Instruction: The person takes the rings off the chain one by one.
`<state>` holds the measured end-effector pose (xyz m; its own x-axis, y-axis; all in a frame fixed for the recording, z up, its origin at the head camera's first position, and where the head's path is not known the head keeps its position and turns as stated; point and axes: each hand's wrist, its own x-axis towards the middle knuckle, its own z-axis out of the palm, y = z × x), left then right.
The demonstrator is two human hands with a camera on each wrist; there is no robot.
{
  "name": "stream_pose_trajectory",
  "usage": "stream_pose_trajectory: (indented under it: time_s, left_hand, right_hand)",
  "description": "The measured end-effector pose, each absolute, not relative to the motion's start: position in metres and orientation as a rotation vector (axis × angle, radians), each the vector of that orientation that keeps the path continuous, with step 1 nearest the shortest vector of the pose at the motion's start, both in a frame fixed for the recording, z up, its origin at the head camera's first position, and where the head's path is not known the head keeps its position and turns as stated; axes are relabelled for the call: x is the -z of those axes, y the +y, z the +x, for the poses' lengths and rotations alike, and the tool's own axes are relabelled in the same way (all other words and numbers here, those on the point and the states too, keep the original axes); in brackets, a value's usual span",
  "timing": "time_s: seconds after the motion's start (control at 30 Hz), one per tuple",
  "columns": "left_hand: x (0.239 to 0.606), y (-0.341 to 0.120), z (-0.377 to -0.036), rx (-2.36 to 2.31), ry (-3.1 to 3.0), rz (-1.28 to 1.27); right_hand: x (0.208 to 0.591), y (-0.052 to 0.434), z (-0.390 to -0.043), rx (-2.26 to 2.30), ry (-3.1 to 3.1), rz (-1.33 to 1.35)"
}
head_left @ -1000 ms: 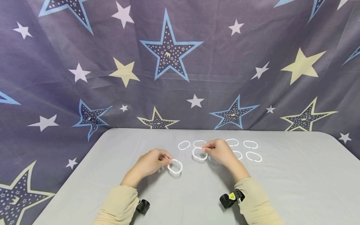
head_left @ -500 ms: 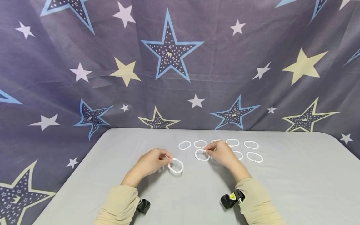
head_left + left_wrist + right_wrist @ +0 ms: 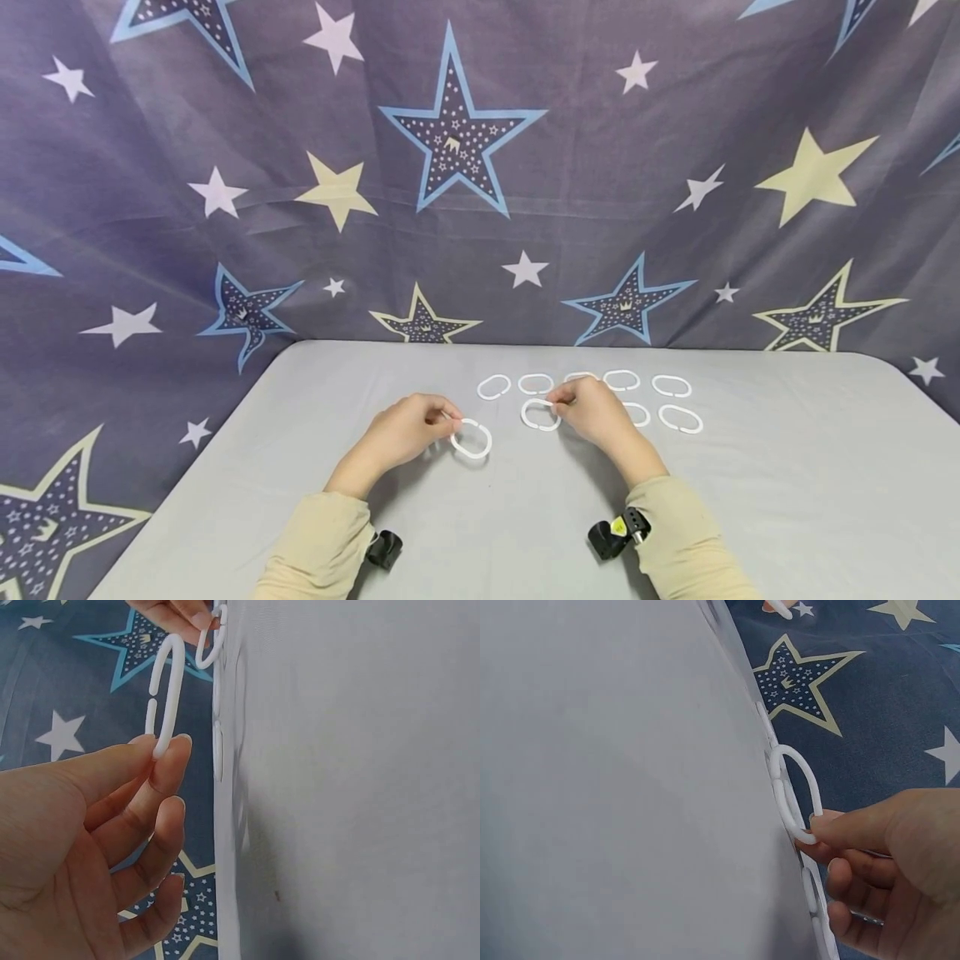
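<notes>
My left hand [image 3: 408, 433] pinches a white oval plastic ring [image 3: 471, 439] between thumb and forefinger, just above the grey table [image 3: 487, 517]; the left wrist view shows the same ring [image 3: 166, 694] lifted off the surface. My right hand [image 3: 588, 410] pinches a second white ring [image 3: 540, 414] at its right end, tilted up from the table, also seen as the ring [image 3: 795, 791] in the right wrist view. The two held rings are apart by a small gap.
Several more white rings lie in two rows behind and right of my hands, such as one ring [image 3: 493, 387] at the left and one ring [image 3: 680, 418] at the right. A star-patterned dark cloth [image 3: 450, 167] hangs behind the table.
My right hand has lowered its ring slightly nearer the table and a little right. The left hand and its ring have barely shifted.
</notes>
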<state>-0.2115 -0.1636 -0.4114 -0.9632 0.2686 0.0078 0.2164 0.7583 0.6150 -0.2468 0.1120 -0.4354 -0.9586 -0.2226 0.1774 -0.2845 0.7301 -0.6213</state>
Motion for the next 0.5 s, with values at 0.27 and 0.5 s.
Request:
stream_pose_trajectory:
  time_s: [0.27, 0.5]
  left_hand:
    - [0.4099, -0.1633, -0.2119, -1.010, 2.869, 0.368]
    - [0.4110, -0.1637, -0.2130, -1.014, 2.911, 0.358]
  right_hand:
    - [0.4356, 0.1107, -0.2458, -0.978, -2.861, 0.371]
    - [0.4374, 0.1112, -0.2446, -0.972, -2.860, 0.358]
